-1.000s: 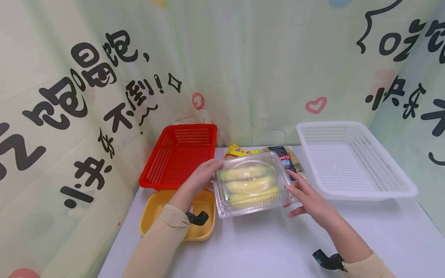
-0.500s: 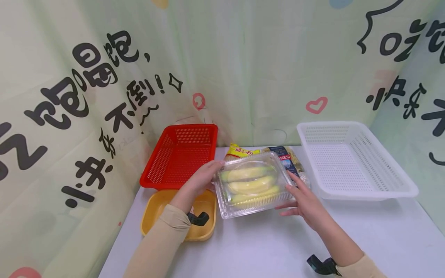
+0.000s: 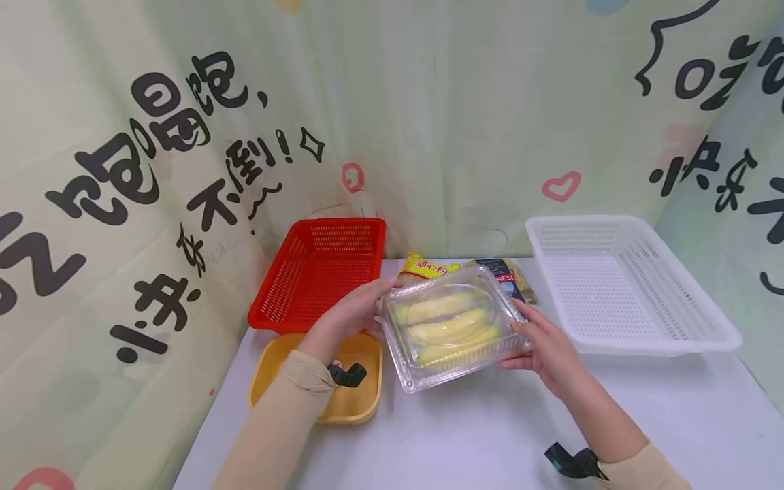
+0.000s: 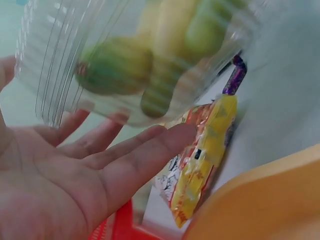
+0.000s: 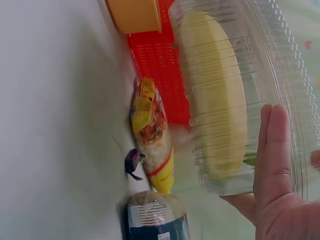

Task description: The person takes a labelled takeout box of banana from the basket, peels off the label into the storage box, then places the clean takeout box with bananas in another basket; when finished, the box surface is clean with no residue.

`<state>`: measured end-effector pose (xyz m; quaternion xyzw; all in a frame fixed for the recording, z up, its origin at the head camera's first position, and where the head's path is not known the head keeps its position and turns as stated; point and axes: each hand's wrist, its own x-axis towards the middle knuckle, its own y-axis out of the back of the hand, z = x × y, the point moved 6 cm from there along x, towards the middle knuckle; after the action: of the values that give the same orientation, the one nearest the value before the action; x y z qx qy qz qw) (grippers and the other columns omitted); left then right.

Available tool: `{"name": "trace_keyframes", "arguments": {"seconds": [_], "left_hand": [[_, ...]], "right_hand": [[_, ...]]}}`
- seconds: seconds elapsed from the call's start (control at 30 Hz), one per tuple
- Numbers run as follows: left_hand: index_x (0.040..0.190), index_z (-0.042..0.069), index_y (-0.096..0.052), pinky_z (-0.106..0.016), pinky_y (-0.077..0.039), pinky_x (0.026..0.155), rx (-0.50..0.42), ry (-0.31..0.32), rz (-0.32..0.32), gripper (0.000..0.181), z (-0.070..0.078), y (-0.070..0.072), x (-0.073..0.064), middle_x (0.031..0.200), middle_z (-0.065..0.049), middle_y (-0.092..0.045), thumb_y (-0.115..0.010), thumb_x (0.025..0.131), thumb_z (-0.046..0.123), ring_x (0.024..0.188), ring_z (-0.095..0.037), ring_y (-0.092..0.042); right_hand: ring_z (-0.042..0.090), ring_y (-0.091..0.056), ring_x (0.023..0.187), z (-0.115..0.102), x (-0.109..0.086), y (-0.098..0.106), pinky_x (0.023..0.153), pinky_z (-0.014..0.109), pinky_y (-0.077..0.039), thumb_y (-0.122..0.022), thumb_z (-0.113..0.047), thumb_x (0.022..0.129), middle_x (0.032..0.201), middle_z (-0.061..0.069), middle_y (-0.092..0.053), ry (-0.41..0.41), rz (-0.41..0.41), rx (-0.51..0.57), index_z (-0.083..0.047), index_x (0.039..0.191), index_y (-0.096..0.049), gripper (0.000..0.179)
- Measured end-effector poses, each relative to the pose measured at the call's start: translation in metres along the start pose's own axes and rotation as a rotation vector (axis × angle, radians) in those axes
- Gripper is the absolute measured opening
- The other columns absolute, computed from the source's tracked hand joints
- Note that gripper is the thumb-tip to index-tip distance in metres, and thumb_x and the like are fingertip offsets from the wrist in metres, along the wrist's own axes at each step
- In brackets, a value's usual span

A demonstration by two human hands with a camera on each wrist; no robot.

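Observation:
A clear plastic clamshell box [image 3: 422,378] is held tilted above the white table, with several long yellow-green fruits [image 3: 450,328] inside that look like bananas. My left hand [image 3: 346,318] holds its left side; in the left wrist view its fingers [image 4: 145,152] stretch out under the box. At the right corner my right hand [image 3: 551,350] grips the box, thumb on the lid side and fingers at the lower edge. The right wrist view has two straight fingers [image 5: 277,145] lying against the clear wall. The lid is closed.
A red basket [image 3: 260,320] stands back left, behind an orange-yellow basin [image 3: 361,414]. A white basket [image 3: 692,340] is at the right. Behind the box lie a yellow bag of pasta [image 3: 422,265] and a dark-labelled packet [image 3: 520,282], partly hidden. A printed curtain [image 3: 465,136] hangs around the table.
My right hand has moved its fingers along the box's right edge and now grips its corner. The box has shifted slightly right and toward me. My left hand keeps its hold.

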<state>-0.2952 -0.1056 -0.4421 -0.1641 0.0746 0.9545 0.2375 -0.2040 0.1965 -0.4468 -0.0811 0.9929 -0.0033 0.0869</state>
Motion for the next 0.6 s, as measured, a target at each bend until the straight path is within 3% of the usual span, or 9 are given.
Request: {"name": "trace_keyframes", "arguments": {"seconds": [0.2, 0.4, 0.5, 0.6], "left_hand": [[0.137, 0.034, -0.055, -0.042, -0.061, 0.076, 0.02, 0.024, -0.127, 0.044, 0.005, -0.006, 0.003, 0.121, -0.009, -0.06, -0.049, 0.098, 0.054, 0.092, -0.026, -0.069], [0.139, 0.024, -0.048, -0.041, -0.06, 0.081, 0.032, 0.07, -0.32, 0.055, 0.007, -0.019, 0.008, 0.113, -0.01, -0.064, -0.05, 0.096, 0.058, 0.092, -0.026, -0.071], [0.144, 0.026, -0.043, -0.043, -0.06, 0.083, 0.044, 0.095, -0.351, 0.059, 0.004, -0.022, 0.009, 0.116, -0.009, -0.062, -0.054, 0.094, 0.056, 0.095, -0.025, -0.07], [0.146, 0.033, -0.043, -0.043, -0.06, 0.083, 0.038, 0.091, -0.336, 0.059, 0.001, -0.021, 0.01, 0.119, -0.009, -0.06, -0.057, 0.092, 0.053, 0.096, -0.025, -0.069]], "right_hand": [[0.025, -0.073, 0.077, -0.003, 0.0, 0.003, 0.072, 0.039, -0.061, -0.047, -0.035, 0.104, 0.147, 0.024, -0.032, 0.003, -0.041, -0.008, -0.016, 0.158, -0.021, 0.063], [0.025, -0.073, 0.079, -0.006, 0.002, 0.004, 0.072, 0.04, -0.062, -0.047, -0.034, 0.104, 0.151, 0.026, -0.028, -0.007, -0.085, 0.011, -0.015, 0.158, -0.021, 0.063], [0.026, -0.073, 0.078, -0.007, 0.004, 0.004, 0.072, 0.041, -0.062, -0.048, -0.033, 0.104, 0.15, 0.026, -0.028, -0.019, -0.096, 0.027, -0.014, 0.158, -0.02, 0.064], [0.027, -0.073, 0.077, -0.008, 0.005, 0.004, 0.072, 0.042, -0.062, -0.049, -0.032, 0.104, 0.145, 0.023, -0.032, -0.024, -0.111, 0.029, -0.013, 0.158, -0.019, 0.065]]}}
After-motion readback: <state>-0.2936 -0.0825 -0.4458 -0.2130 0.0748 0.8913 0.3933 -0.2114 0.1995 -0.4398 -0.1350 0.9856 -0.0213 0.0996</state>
